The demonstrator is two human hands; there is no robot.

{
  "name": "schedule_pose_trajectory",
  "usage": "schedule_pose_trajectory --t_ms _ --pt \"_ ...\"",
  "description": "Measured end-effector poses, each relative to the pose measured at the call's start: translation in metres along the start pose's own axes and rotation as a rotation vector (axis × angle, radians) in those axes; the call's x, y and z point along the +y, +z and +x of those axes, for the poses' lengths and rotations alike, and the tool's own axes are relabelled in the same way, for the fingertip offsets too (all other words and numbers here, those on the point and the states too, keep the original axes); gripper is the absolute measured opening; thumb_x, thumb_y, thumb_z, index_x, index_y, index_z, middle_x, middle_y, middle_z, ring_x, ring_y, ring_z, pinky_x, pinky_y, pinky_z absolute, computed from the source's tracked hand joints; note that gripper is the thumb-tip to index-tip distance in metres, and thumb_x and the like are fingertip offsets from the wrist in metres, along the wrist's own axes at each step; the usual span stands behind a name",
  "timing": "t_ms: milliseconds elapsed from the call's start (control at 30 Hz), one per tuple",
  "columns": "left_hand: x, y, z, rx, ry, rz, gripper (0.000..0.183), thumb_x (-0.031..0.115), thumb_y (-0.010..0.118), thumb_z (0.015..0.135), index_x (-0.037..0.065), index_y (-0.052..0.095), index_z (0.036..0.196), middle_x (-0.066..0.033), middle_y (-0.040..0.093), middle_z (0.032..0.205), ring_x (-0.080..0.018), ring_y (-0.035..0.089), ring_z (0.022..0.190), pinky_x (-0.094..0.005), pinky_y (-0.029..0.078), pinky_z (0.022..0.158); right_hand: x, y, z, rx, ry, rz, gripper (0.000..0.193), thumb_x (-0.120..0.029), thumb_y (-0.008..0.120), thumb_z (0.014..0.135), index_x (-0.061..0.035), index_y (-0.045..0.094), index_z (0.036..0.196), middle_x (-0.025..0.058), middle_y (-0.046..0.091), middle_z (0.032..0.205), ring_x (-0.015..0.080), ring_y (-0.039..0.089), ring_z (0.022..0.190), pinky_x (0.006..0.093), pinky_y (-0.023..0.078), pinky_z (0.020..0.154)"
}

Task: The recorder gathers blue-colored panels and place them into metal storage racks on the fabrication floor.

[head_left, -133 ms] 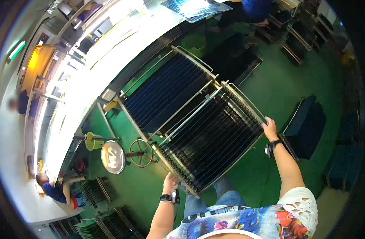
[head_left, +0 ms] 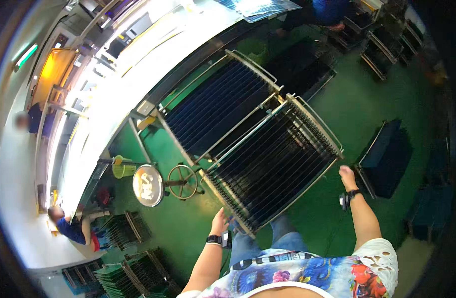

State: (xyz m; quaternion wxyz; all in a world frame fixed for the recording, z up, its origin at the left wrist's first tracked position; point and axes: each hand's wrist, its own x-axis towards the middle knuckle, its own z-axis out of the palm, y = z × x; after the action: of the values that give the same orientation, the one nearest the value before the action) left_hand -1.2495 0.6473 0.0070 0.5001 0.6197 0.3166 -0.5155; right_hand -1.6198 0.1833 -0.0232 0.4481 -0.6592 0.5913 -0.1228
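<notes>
A metal slotted rack (head_left: 275, 166) holding several thin dark panels stands on the floor before me. My left hand (head_left: 219, 222) is beside its near left corner with fingers stretched out. It holds nothing I can see; whether it touches the frame I cannot tell. My right hand (head_left: 346, 177) is off the rack, a little below its right corner. Its fingers are blurred and foreshortened, with no object visible in them. A second rack (head_left: 218, 107) of dark panels stands just beyond, against the first.
A round stool (head_left: 148, 185) and a foot ring (head_left: 182, 182) stand left of the racks. Another panel rack (head_left: 382, 159) is at the right. A long bright workbench (head_left: 138, 74) runs along the left. Seated people (head_left: 74, 229) and more racks (head_left: 128, 270) are around.
My right hand has let go of the rack's right corner and moved away from it. My left hand remains by the near left corner. The whole view has shifted slightly.
</notes>
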Motion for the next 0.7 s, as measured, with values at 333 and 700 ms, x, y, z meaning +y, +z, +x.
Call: schedule_pose_trajectory --t_ms 333,700 --pt "0.008 -0.084 0.031 -0.168 -0.105 0.365 0.051 0.035 0.045 0.087 0.004 0.033 0.127 -0.0155 0.05 0.12 -0.0265 0.052 0.105 -0.0393 0.045 0.076 0.112 0.019 -0.264 0.092 0.777 0.423 0.011 -0.005 0.044 0.077 -0.0081 0.049 0.068 0.0053 0.044 0.052 0.0116 0.041 0.038 0.0251 0.029 0.031" --pt "0.106 -0.271 0.153 -0.559 0.711 2.396 0.046 0.047 0.061 0.066 0.007 0.061 0.088 -0.0163 0.061 0.091 -0.0329 0.058 0.087 -0.0425 0.046 0.071 0.079 0.253 -0.597 0.348 0.886 0.746 0.019 -0.023 0.055 0.079 -0.0067 0.059 0.088 0.0067 0.062 0.074 0.0163 0.059 0.062 0.0285 0.048 0.054"
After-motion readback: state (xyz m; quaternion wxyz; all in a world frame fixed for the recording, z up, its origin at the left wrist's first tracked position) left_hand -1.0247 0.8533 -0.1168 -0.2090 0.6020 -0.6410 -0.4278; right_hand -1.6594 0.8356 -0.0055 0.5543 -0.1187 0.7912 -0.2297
